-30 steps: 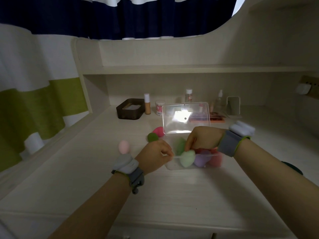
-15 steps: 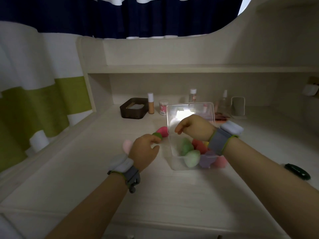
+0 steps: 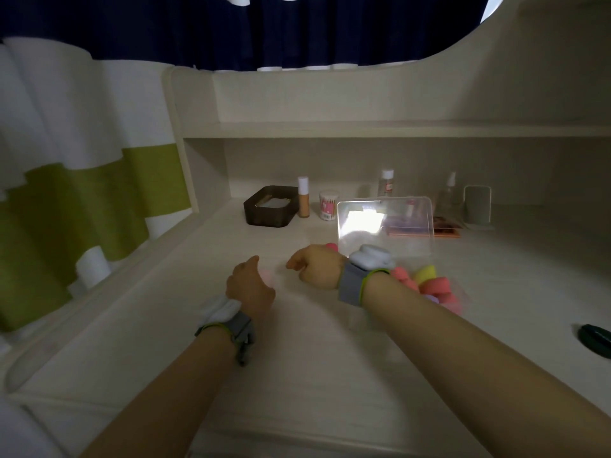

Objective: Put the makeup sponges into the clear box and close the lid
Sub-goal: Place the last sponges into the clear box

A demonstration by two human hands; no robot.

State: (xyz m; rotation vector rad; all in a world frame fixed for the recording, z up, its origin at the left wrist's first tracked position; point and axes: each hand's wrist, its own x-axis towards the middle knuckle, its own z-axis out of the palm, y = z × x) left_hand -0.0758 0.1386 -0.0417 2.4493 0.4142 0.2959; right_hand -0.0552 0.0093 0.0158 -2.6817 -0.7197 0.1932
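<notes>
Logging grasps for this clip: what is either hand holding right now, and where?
Cannot be told: left hand hides a pale pink sponge; right hand is curled, palm unseen.

Pale wooden desk (image 3: 297, 375) bears clear box (image 3: 413, 246), brown tray (image 3: 269, 211), bottles (image 3: 303, 197).

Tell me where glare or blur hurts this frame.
Head view: a bright window reflection washes out the open lid of the clear box; both hands are motion-blurred; the wide lens bends the shelf edges; the foreground is dim.
</notes>
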